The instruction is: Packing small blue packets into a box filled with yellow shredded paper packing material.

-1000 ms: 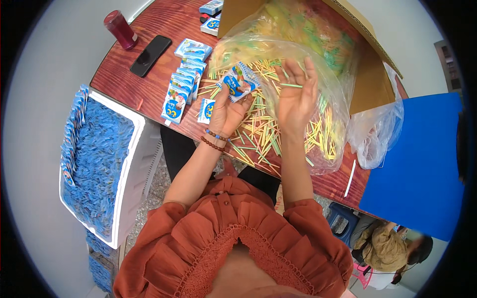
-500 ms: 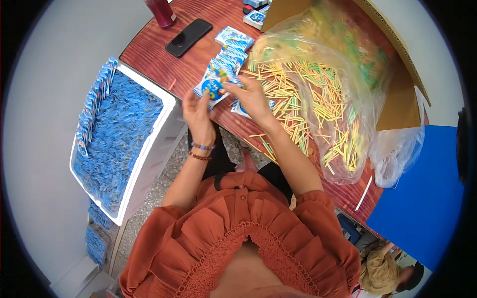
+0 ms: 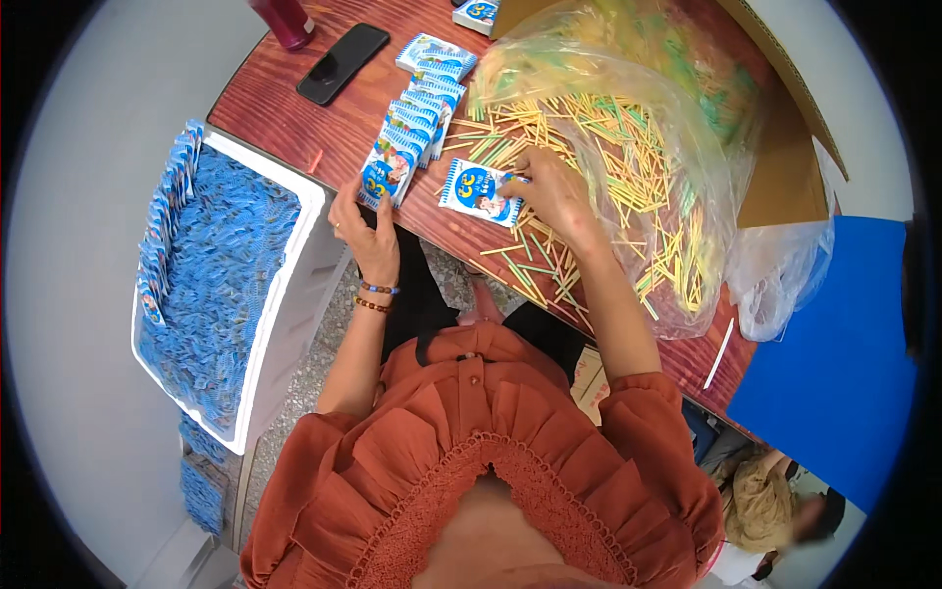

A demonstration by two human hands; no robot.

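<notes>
Small blue-and-white packets [image 3: 417,116] lie overlapped in a row on the table, running away from me. At the row's near end my left hand [image 3: 367,228] has its fingers and thumb closed around the lower edge of the nearest packet [image 3: 389,169]. To the right lies another blue-and-white packet [image 3: 469,187], flat and partly over loose sticks. My right hand [image 3: 555,201] pinches that packet at its right edge between thumb and fingers. Thin yellow, green and pinkish sticks [image 3: 613,137] are spread beside and beyond this hand.
A clear plastic bag [image 3: 677,285] covers part of the stick pile, with a cardboard box [image 3: 785,191] behind. On the left stands a white foam box [image 3: 319,201] full of blue packets. A black phone [image 3: 343,64] and a red drink cup [image 3: 287,25] occupy the far left. A blue board [image 3: 834,344] is at right.
My hands have moved apart. The packet held between them now rests at the row's near end in my left hand, while my right hand has moved right and taken the other packet.
</notes>
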